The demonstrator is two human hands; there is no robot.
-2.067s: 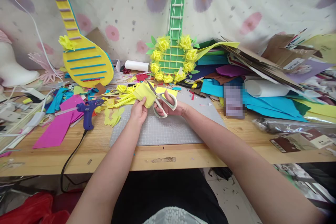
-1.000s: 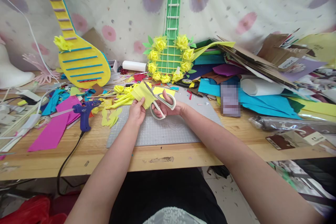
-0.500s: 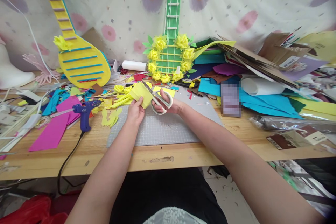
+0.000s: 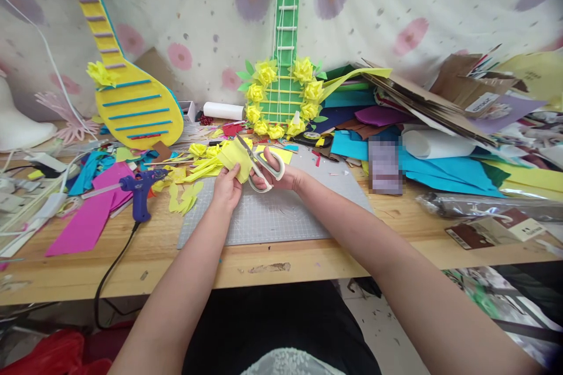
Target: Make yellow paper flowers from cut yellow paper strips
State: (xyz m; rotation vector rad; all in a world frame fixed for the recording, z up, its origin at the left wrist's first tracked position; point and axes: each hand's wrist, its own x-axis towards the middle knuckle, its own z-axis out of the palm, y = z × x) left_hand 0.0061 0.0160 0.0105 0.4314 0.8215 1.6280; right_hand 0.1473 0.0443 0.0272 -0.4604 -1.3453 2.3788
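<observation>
My left hand (image 4: 227, 186) pinches the lower edge of a small yellow paper piece (image 4: 234, 158), held above the grey cutting mat (image 4: 272, 220). In my right hand (image 4: 281, 173) is a pair of scissors with white handles (image 4: 263, 181), the fingers through the loops. The scissors' blades point up and to the left, at the right edge of the yellow paper. Beyond the hands stands a green paper guitar shape (image 4: 285, 64) ringed with yellow paper flowers (image 4: 266, 73). Yellow paper strips (image 4: 204, 170) lie just left of the held paper.
A blue glue gun (image 4: 141, 190) stands at left beside magenta paper (image 4: 83, 222). Behind it leans a yellow guitar shape (image 4: 141, 108). Blue sheets (image 4: 448, 173), cardboard (image 4: 431, 102) and a white roll (image 4: 437, 145) pile up at right. Yellow cutouts (image 4: 185, 198) lie by the mat's left edge.
The scissors have shifted slightly at the paper's right edge, their handles a little further left and apart. The paper stays in my left hand. The whole view has moved slightly.
</observation>
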